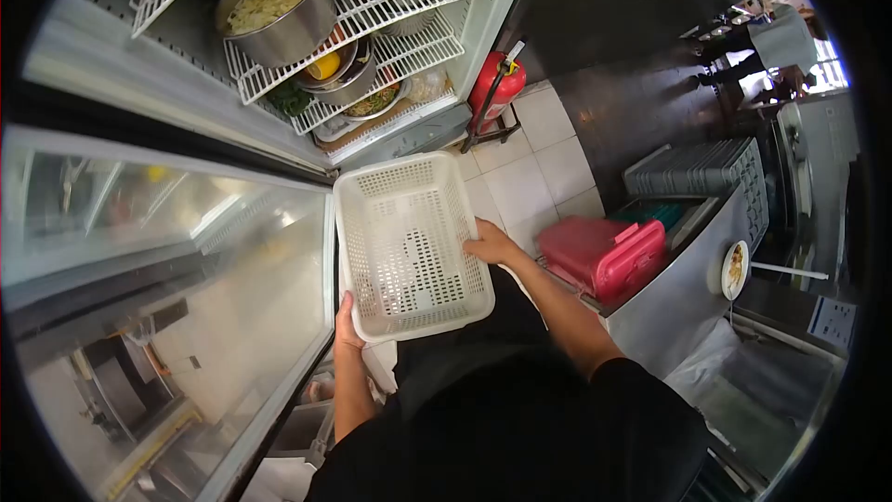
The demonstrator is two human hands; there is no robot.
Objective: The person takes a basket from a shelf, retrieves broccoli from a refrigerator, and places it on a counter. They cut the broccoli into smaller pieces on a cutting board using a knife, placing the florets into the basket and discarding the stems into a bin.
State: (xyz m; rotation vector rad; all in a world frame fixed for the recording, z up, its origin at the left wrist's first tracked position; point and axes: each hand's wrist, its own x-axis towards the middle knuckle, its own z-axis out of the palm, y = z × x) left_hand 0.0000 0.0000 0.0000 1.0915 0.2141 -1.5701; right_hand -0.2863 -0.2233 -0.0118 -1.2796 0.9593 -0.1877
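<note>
Okay, basket (386, 242) is up in both hands, in front of the open fridge, just beside the door (260, 288). Left hand (347, 323) grips the lower left side, right hand (492, 244) the right side — hands apart, each clamped on the basket. So picking up looks done, setting down not: no shelf or floor seems to bear it. Only the slotted base and walls show inside, so no load seen. Pot (305, 37) with pale cut food sits on the upper shelf (400, 9); a smaller pot (351, 86) sits below, near a yellow item (324, 65).

Hidden: left fingers beneath the basket, right fingertips partly, basket underside. Upper shelf items are cut off by the frame; lower ones are half covered by wire. Door glass is hazy with reflections — can't tell what's behind. Far figure (782, 42) at upper right is too blurred to read.
</note>
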